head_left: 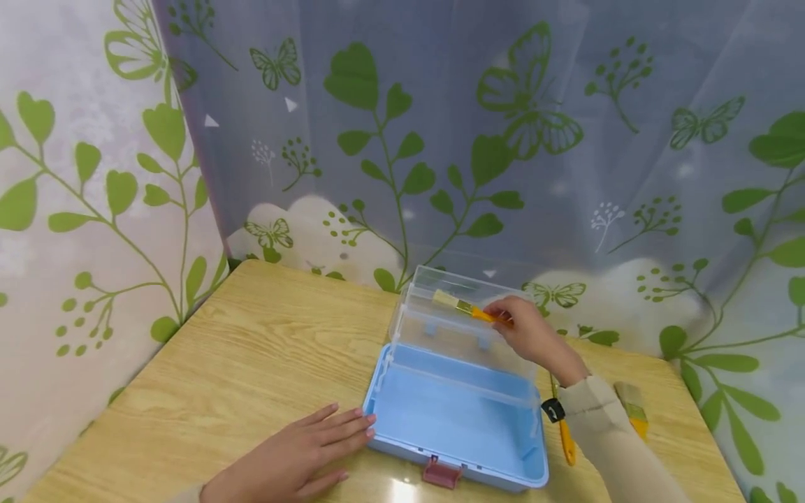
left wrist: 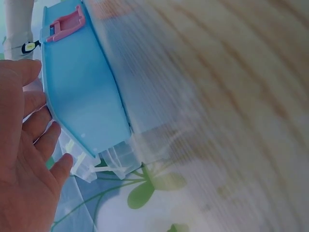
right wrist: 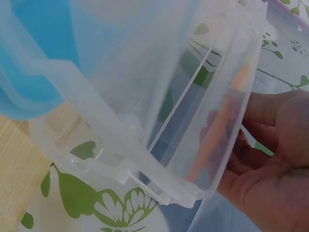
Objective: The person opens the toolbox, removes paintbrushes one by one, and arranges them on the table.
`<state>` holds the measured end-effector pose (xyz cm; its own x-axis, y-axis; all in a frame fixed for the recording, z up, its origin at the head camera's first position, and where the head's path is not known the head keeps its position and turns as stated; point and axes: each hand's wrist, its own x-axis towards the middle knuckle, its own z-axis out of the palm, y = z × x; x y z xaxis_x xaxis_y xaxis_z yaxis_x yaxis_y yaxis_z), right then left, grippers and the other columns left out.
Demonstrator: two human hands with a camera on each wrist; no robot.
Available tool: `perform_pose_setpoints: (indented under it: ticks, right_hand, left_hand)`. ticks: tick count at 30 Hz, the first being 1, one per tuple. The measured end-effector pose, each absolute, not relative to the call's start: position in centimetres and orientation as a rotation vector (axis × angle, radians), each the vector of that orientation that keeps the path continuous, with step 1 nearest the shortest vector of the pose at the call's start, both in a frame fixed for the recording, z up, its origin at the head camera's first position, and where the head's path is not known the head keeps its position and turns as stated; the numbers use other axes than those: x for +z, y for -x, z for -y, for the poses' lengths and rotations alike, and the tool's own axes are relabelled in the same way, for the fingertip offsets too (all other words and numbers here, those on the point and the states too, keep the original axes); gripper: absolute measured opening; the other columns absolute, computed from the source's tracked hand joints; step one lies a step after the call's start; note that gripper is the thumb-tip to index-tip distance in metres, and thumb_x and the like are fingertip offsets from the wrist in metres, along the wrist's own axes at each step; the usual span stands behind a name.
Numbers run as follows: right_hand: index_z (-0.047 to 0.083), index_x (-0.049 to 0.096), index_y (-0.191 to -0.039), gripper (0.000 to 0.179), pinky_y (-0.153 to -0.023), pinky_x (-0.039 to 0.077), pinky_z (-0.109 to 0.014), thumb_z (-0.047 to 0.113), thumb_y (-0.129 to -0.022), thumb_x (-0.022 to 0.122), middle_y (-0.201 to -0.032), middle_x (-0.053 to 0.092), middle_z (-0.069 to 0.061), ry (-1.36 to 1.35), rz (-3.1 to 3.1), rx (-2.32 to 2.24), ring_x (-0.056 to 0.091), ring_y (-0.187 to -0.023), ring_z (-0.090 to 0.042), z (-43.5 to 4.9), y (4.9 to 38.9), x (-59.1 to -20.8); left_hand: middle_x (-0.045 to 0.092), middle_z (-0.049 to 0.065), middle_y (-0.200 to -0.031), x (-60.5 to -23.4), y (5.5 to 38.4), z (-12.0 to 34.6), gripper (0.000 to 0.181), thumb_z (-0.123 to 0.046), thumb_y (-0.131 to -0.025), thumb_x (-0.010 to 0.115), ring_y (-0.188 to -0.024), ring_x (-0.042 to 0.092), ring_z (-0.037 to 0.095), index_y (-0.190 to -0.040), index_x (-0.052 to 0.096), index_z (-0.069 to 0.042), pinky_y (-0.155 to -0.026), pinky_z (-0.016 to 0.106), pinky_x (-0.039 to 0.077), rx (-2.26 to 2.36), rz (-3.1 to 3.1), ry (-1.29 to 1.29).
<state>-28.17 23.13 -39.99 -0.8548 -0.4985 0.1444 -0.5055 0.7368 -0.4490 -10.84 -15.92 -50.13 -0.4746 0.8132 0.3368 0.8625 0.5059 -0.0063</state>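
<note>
My right hand (head_left: 534, 335) holds a paintbrush (head_left: 464, 307) by its orange handle, pale bristles pointing left, at the raised clear tray (head_left: 411, 323) of a blue storage box (head_left: 453, 412). Through the clear plastic in the right wrist view, the orange handle (right wrist: 212, 137) lies slanted beside my fingers. The box stands open, with its pink latch (head_left: 442, 473) at the front and a bare blue bottom. My left hand (head_left: 302, 450) has its fingers stretched out, their tips touching the left rim of the box.
To the right of the box lies a brush with an orange handle (head_left: 567, 441), partly hidden by my right sleeve. A wider brush (head_left: 632, 409) lies beyond that forearm. The wood-grain table (head_left: 251, 349) meets a curtain (head_left: 402, 140) printed with leaves and butterflies.
</note>
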Motion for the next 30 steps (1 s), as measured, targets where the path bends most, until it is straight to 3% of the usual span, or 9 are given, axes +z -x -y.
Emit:
perform_pose_setpoints:
  ticks: [15, 26, 30]
  right_hand:
    - [-0.004, 0.068, -0.123, 0.028, -0.084, 0.06, -0.049, -0.005, -0.095, 0.065, -0.116, 0.064, -0.02, -0.671, 2.668, 0.966, 0.065, -0.096, -0.031, -23.3, 25.4, -39.0]
    - [-0.003, 0.07, -0.122, 0.029, -0.084, 0.061, -0.049, -0.004, -0.092, 0.069, -0.105, 0.064, -0.017, -0.528, 2.579, 0.974, 0.066, -0.094, -0.031, -24.4, 22.5, -37.6]
    - [-0.002, 0.071, -0.121, 0.029, -0.083, 0.06, -0.028, -0.003, -0.092, 0.07, -0.104, 0.064, -0.015, -0.499, 2.572, 0.97, 0.067, -0.093, -0.03, -24.9, 21.7, -37.6]
  left_hand:
    - [0.04, 0.004, -0.162, -50.5, 11.2, 16.2, 0.065, -0.035, -0.102, 0.062, -0.146, 0.043, 0.019, -0.158, 0.038, -0.012, -0.128, 0.028, 0.002, -0.15, 2.366, 1.431]
    - [0.038, 0.005, -0.163, -50.3, 11.2, 15.9, 0.065, -0.032, -0.102, 0.062, -0.148, 0.04, 0.018, -0.159, 0.037, -0.012, -0.128, 0.026, 0.001, -0.209, 2.422, 1.435]
    - [0.037, 0.005, -0.164, -50.3, 11.1, 16.0, 0.065, -0.031, -0.103, 0.061, -0.148, 0.039, 0.019, -0.16, 0.035, -0.012, -0.128, 0.026, 0.0, -0.225, 2.433, 1.435]
